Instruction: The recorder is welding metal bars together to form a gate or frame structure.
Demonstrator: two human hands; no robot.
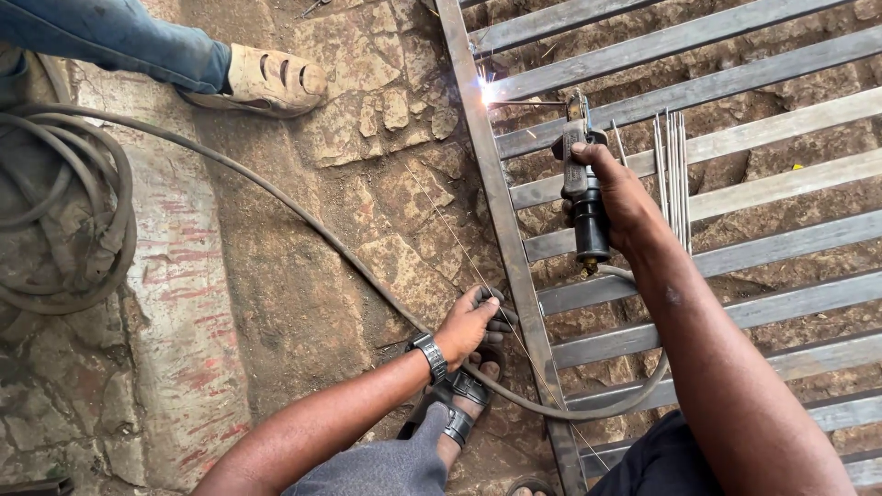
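Our right hand (617, 197) grips the welding holder (582, 197) over the metal grate (698, 92). Our left hand (469, 321), fingers curled, presses the grate's edge; stone ground (349, 184) lies open leftward.

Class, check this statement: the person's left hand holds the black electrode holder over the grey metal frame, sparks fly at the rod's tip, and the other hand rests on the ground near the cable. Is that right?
Not quite. The head view shows the right hand holding the black electrode holder over the grey metal frame, with sparks at the rod's tip. The left hand, wearing a wristwatch, rests low by the frame's edge near the cable.
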